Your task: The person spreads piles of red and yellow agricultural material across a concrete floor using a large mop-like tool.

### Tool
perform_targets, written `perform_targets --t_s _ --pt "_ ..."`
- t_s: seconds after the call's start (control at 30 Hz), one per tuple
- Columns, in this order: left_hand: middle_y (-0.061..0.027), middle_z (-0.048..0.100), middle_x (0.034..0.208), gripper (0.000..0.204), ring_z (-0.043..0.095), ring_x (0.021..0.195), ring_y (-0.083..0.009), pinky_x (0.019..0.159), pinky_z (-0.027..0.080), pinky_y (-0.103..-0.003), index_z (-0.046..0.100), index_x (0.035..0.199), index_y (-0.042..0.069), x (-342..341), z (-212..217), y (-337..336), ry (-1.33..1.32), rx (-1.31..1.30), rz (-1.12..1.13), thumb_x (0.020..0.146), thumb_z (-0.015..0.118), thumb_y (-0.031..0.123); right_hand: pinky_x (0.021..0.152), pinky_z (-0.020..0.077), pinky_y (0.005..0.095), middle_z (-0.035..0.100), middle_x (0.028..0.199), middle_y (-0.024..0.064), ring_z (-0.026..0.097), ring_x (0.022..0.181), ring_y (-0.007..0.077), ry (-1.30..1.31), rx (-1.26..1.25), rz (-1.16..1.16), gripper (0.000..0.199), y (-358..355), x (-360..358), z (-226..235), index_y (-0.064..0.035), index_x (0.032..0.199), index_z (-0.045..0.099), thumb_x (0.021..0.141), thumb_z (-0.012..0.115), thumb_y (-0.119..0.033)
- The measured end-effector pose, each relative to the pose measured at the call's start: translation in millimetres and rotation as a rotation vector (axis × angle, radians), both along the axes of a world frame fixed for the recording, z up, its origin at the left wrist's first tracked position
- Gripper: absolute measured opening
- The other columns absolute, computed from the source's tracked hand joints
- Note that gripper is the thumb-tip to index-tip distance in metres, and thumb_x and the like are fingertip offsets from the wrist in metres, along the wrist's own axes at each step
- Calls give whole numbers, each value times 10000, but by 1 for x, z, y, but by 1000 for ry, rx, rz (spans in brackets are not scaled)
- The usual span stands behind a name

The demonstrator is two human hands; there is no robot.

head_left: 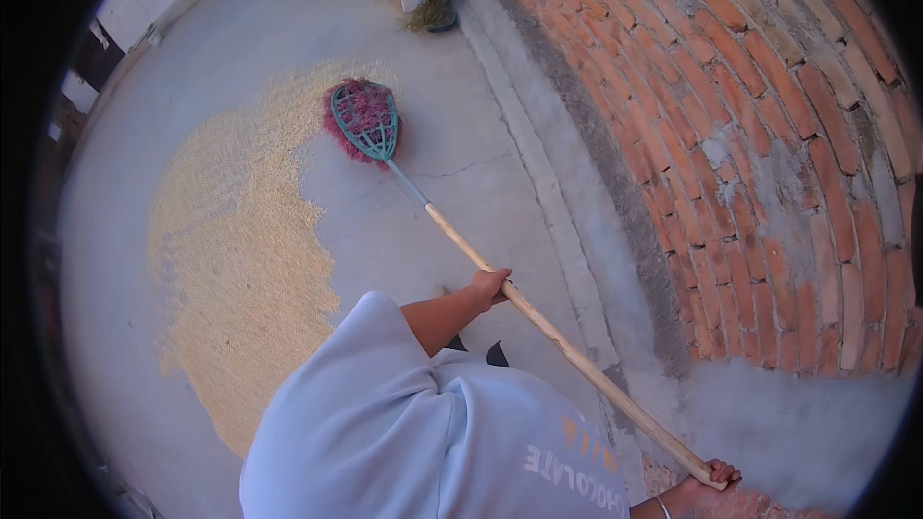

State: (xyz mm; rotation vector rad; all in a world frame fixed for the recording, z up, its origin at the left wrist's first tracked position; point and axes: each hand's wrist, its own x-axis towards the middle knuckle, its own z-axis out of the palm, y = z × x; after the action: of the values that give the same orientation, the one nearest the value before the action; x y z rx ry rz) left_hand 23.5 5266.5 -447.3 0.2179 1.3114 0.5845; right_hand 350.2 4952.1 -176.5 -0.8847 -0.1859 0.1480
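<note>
Wooden pole [582, 364] slants centre to lower right, your left hand [491, 285] and right hand [721, 474] wrapped round it; pink-and-green broom head [363, 120], upper left of centre, borders pale grain [250, 250].

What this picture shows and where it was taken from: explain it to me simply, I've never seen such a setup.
There is no machine here, only a person's two bare hands. The one picture comes from a wide fisheye camera worn on the person's head, looking down; that lens bends straight edges and leaves the dark round rim.

Both hands grip one long-handled broom: the left hand partway along the wooden pole, the right hand near its end. The far end is a green frame with reddish bristles.

On the grey floor lies a wide, thin spread of pale yellow, grain-like bits; I can't tell exactly what they are. A brick wall stands to the right.
</note>
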Motion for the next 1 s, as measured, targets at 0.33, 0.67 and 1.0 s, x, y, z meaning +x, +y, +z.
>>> perform_targets --t_s 0.33,0.67,1.0 --pt "-143 558 734 245 597 640 -258 538 534 -361 483 812 -56 22 -44 145 -23 41 -141 704 575 144 533 399 273 385 555 31 393 507 160 -367 -222 -162 125 125 -83 42 -61 684 439 763 469 -153" --pt "-149 544 730 272 592 617 -250 534 530 -351 461 825 -69 -187 -51 298 -118 76 336 716 550 163 489 420 232 339 506 4 353 421 104 -418 -170 295 197 456 -206 56 -60 680 412 832 403 -185" --pt "-122 514 777 237 570 680 -247 624 514 -373 457 863 -35 -328 -51 259 74 -44 548 761 510 172 430 322 187 320 492 -27 298 375 56 -59 -181 629 237 528 -232 0 -109 682 395 877 349 -234"
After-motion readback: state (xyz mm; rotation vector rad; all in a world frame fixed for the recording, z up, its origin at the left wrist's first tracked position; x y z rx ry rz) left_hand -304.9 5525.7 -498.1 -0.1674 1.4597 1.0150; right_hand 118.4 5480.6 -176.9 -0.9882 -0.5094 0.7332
